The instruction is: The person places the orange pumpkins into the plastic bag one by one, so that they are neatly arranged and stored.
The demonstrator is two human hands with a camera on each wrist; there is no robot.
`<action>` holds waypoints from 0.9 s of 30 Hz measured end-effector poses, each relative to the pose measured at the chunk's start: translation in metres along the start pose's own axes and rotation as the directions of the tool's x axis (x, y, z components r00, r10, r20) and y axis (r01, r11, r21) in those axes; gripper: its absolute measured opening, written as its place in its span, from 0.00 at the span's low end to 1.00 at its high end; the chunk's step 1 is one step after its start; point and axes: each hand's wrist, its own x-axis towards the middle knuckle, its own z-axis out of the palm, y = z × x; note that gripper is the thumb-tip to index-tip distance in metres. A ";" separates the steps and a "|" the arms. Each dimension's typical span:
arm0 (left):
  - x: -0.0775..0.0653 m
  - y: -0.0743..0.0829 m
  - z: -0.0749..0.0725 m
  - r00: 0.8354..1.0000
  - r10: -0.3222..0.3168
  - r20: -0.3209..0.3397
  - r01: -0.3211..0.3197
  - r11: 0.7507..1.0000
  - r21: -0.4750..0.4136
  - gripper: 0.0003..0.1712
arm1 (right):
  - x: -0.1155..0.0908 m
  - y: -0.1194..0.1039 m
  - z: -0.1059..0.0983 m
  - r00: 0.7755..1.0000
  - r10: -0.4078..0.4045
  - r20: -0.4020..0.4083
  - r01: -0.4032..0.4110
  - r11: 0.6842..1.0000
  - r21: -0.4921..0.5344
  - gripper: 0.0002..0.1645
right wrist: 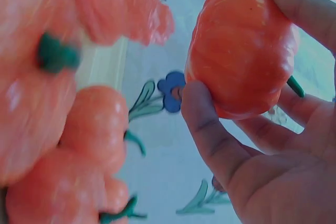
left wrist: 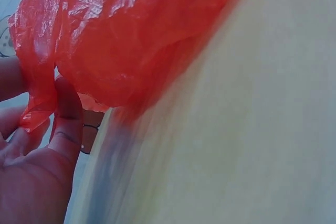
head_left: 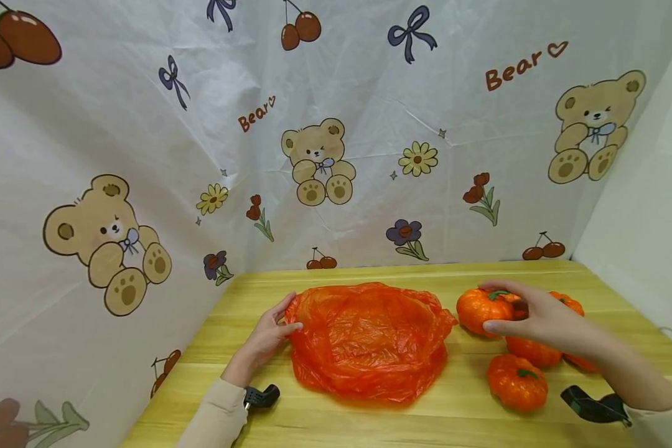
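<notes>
The bag (head_left: 372,342) lies on the table (head_left: 336,429), left of the pumpkins (head_left: 516,387).

The head view reaches me bright, with soft gray shade on the wall sheet (head_left: 364,87); my left wrist view smears the table (left wrist: 252,103), while the red bag (left wrist: 147,40) shines white in spots; my right wrist view looks pale, the leftmost pumpkin (right wrist: 31,114) fuzzy.

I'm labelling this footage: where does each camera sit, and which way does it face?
Head: on the person's head, facing forward and down at the red bag and orange pumpkins; left hand and right hand show.
Left wrist: on that wrist, facing the bag; left hand shows.
Right wrist: on that wrist, facing the held pumpkin; right hand shows.
Head and left wrist share the bag and left hand.
</notes>
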 end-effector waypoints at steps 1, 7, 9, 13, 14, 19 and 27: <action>0.000 0.000 0.000 1.000 0.003 0.006 -0.003 1.000 -0.002 0.50 | 0.003 -0.002 0.002 1.000 -0.001 -0.002 0.001 1.000 -0.007 0.41; 0.000 0.000 0.000 1.000 0.022 0.015 -0.022 1.000 -0.006 0.49 | 0.019 -0.015 0.012 1.000 -0.002 0.005 0.002 1.000 -0.023 0.43; 0.001 0.000 0.000 1.000 0.026 0.003 -0.026 1.000 0.008 0.47 | 0.022 -0.019 0.014 1.000 -0.004 0.012 0.004 1.000 -0.014 0.43; 0.001 0.000 0.001 1.000 -0.002 -0.021 0.002 1.000 0.014 0.42 | 0.027 -0.026 0.018 0.999 0.000 0.033 0.000 1.000 0.011 0.43; 0.000 0.000 0.001 1.000 -0.010 -0.024 0.010 1.000 0.012 0.42 | 0.028 -0.027 0.020 0.999 0.000 0.039 -0.001 1.000 0.017 0.44; 0.000 -0.002 0.001 1.000 -0.023 -0.016 0.023 1.000 -0.012 0.41 | 0.039 -0.035 0.028 0.998 -0.030 0.050 0.029 0.999 0.023 0.44; 0.002 -0.001 0.001 1.000 -0.024 -0.016 0.025 1.000 0.003 0.43 | 0.060 -0.048 0.045 0.995 -0.052 0.087 0.046 0.997 0.064 0.42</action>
